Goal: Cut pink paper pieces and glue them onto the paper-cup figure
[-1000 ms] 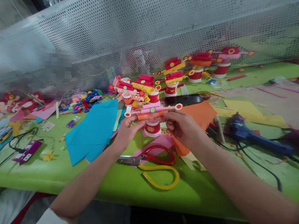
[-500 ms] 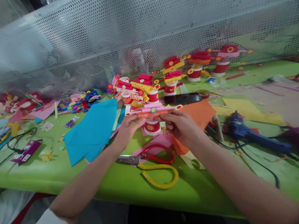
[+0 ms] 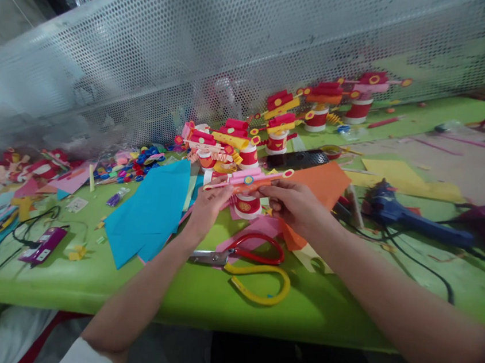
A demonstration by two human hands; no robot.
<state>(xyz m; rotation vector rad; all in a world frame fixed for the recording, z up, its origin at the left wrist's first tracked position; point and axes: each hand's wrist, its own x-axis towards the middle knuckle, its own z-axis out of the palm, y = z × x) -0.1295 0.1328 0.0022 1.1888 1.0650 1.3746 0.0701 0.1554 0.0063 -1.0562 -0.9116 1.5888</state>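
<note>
Both hands hold a small paper hat (image 3: 249, 181) made of pink and orange rolls, with a blue disc at its middle and a thin pink stick across it. My left hand (image 3: 205, 207) pinches its left end. At the right end the fingers of my right hand (image 3: 291, 203) are closed on the orange roll. Just below stands a red and white paper cup (image 3: 247, 206); whether the hat touches it, I cannot tell. Scissors (image 3: 240, 262) with one red and one yellow handle lie in front, partly over pink paper (image 3: 259, 228).
Behind my hands stand several finished cup figures (image 3: 279, 142). Blue paper sheets (image 3: 148, 212) lie left, orange paper (image 3: 322, 184) right. A blue glue gun (image 3: 416, 217) with its cable rests further right. A purple power strip (image 3: 45, 246) sits left. A perforated metal panel (image 3: 239, 48) closes off the back.
The paper hat has tilted slightly in my hands, and my left fingers have shifted a little on its end. The other things stay where they were.
</note>
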